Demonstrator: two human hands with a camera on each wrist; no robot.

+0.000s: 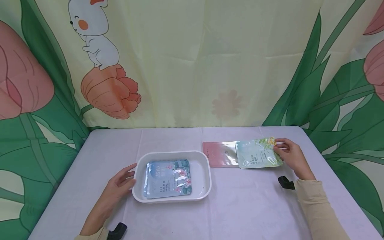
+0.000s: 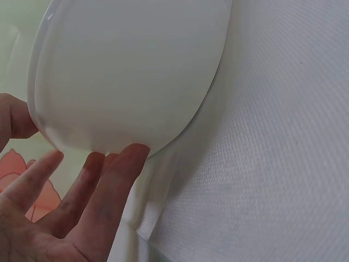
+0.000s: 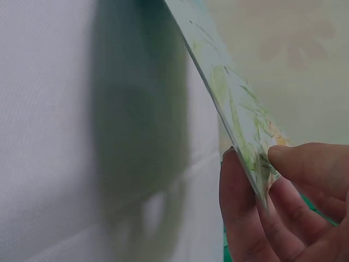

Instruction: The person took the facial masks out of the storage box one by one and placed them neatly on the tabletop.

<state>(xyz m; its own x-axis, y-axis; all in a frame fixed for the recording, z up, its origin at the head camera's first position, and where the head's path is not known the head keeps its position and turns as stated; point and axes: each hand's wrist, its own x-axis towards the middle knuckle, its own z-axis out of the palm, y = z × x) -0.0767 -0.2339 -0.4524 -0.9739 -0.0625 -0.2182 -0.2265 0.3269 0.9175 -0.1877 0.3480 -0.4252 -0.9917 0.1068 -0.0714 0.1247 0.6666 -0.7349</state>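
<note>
Lengthwise, the pale-green packet runs left from my pinching right hand toward the white tray, whose left end my loosely spread left hand touches

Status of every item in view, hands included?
Tray: upright, open-topped
Blue packet: lying in the tray, printed side up
Pink packet: on the table, partly covered
Green packet: right end off the table
Left hand: fingertips touching the tray's end
Right hand: pinching the green packet
</note>
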